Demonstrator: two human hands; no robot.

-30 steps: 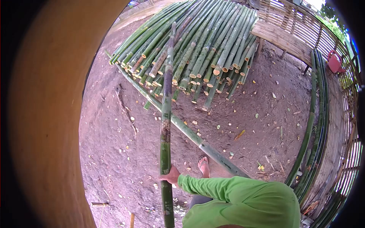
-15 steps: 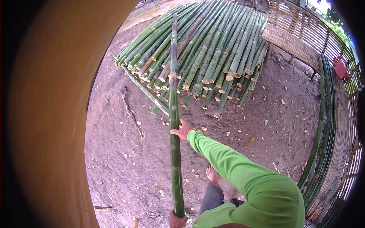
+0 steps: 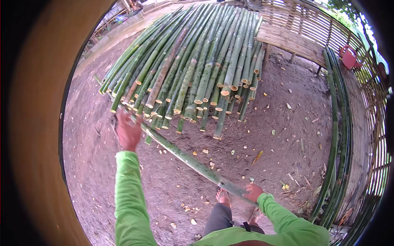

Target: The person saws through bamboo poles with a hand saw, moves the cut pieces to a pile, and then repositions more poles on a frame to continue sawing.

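A pale green bamboo pole [image 3: 180, 153] runs diagonally from the left front of the stack down to my feet. My right hand [image 3: 253, 192] is closed around its near end, low in front of my legs. My left hand [image 3: 129, 130] reaches forward with fingers spread and smeared by motion, overlapping the pole's far part. Just beyond those fingertips is the cut end of a dark green bamboo pole [image 3: 123, 91], on the left side of the bamboo stack [image 3: 205, 61]. The stack's cut ends face me.
Bare earth with scattered chips [image 3: 279, 147] lies around my feet. A slatted bamboo bench [image 3: 291, 40] and fence [image 3: 305, 18] border the right, with a red plastic container [image 3: 350, 57] and long poles [image 3: 334, 143] there. A brown blurred surface [image 3: 37, 123] fills the left edge.
The dark green pole that both hands held lengthwise has left my grip. My left hand moved forward to the stack; my right hand moved back and now holds the diagonal pole. The view shifted.
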